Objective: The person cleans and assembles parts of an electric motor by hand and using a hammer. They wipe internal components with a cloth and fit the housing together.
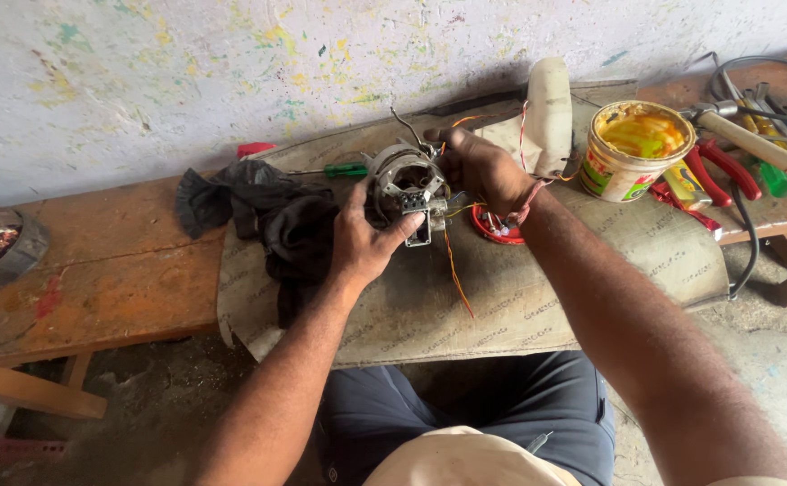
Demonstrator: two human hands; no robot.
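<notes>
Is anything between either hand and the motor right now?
No. Both hands already grip the motor: the left hand from below, the right hand from the right. Orange wires hang beneath it, and a black cloth lies to the left, blocking neither.

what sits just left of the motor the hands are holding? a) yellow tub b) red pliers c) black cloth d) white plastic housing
c: the crumpled black cloth lies on the mat left of the motor, beside the left hand; the right hand grips the motor's other side.
</notes>
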